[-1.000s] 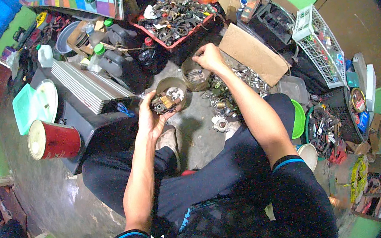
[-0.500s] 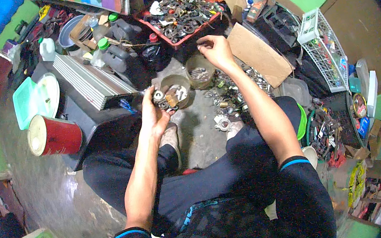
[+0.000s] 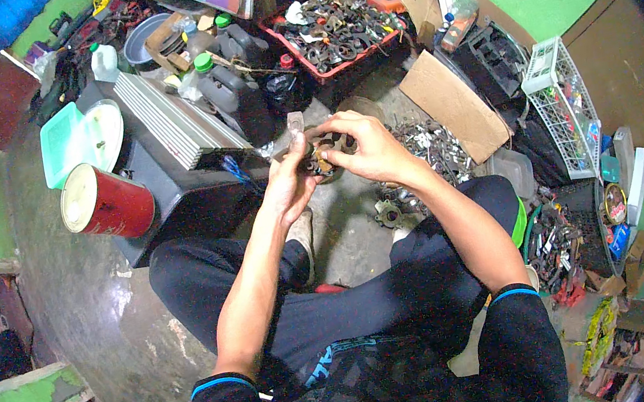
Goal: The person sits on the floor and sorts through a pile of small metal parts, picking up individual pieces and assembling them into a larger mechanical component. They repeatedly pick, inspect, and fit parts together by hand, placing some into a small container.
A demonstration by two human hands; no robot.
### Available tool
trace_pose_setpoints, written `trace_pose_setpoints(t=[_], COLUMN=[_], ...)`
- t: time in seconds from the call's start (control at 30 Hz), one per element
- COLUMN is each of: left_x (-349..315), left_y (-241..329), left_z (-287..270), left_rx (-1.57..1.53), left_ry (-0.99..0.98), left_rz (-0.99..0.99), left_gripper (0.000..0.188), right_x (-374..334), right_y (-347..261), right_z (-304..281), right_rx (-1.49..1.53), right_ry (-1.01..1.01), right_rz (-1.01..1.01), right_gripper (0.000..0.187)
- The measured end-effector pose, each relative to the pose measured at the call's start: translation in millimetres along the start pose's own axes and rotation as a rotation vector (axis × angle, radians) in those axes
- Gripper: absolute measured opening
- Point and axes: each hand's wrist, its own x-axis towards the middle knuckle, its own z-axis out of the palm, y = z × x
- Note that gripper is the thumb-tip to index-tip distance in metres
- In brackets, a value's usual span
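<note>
Head: fingers [image 3: 339, 124] on metal parts [image 3: 323, 164]

Decently bright mid-frame, esp. on the forearms [image 3: 248, 291]; can't pin the light source tho. Got a white glare patch on the floor [image 3: 98, 318] at L, soft shadow below the hands [image 3: 287, 188]. Goes black twd the corners w/ lots of speckly noise. Bends straight edges nr the rim. Kinda soft overall, v. hard to make out the small metal parts [image 3: 325, 162] tbh.
</note>
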Motion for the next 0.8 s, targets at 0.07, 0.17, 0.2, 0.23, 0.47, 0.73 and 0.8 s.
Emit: trace_pose_setpoints(t=[0.07, 0.17, 0.2, 0.23, 0.47, 0.73, 0.8], left_x=[2, 2, 1, 1, 4, 4, 4], left_y=[-4, -7, -7, -8, -13, -13, -11], left_z=[-5, -3, -2, -2, -12, -14, -18], left_rx=[0.111, 0.181, 0.190, 0.212, 0.495, 0.476, 0.496], left_ry=[-0.016, -0.014, -0.005, 0.008, 0.029, 0.125, 0.145], left_rz=[0.034, 0.036, 0.029, 0.025, 0.015, 0.044, 0.049], left_gripper=[0.037, 0.038, 0.039, 0.037, 0.042, 0.047, 0.044], right_x=[1, 1, 2, 2, 2, 9, 16], right_y=[-7, -3, -4, -4, 0, -3, 11], right_z=[-2, 2, 1, 0, 11, 17, 9], right_rx=[0.017, 0.082, 0.138, 0.193, -0.012, 0.210, 0.312], right_ry=[-0.015, 0.011, 0.002, -0.008, -0.024, 0.109, 0.194], right_rz=[-0.001, -0.006, 0.052, 0.110, -0.044, 0.323, 0.351], right_gripper=[0.031, 0.030, 0.030, 0.030, 0.025, 0.019, 0.018])
